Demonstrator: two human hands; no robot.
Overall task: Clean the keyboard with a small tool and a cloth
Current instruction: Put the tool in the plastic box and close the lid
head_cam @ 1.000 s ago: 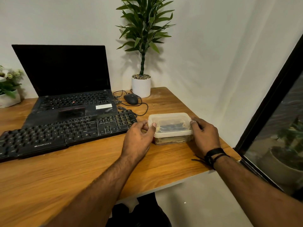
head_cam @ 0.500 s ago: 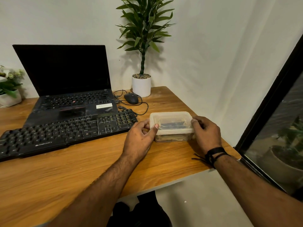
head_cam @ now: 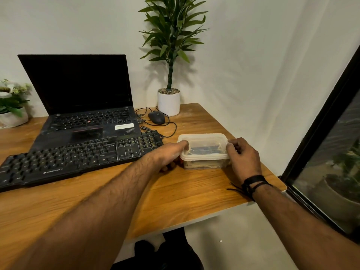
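Observation:
A black external keyboard (head_cam: pixel 78 158) lies across the wooden desk (head_cam: pixel 175 195), in front of an open black laptop (head_cam: pixel 83 106). To its right stands a clear plastic container (head_cam: pixel 203 151) with its lid on; dark items show through the lid, and I cannot tell what they are. My left hand (head_cam: pixel 171 154) grips the container's left end, thumb on the lid's rim. My right hand (head_cam: pixel 241 158) grips its right end, fingertips at the lid's edge. No tool or cloth is in plain sight.
A black mouse (head_cam: pixel 156 117) with a looped cable lies behind the keyboard's right end. A tall potted plant (head_cam: pixel 169 102) stands at the back, a small plant pot (head_cam: pixel 13 115) at far left. The desk's right edge is near a dark window frame (head_cam: pixel 319 133).
My left hand has shifted along the container's left end, its thumb now on the lid's rim. The container and my right hand have barely moved.

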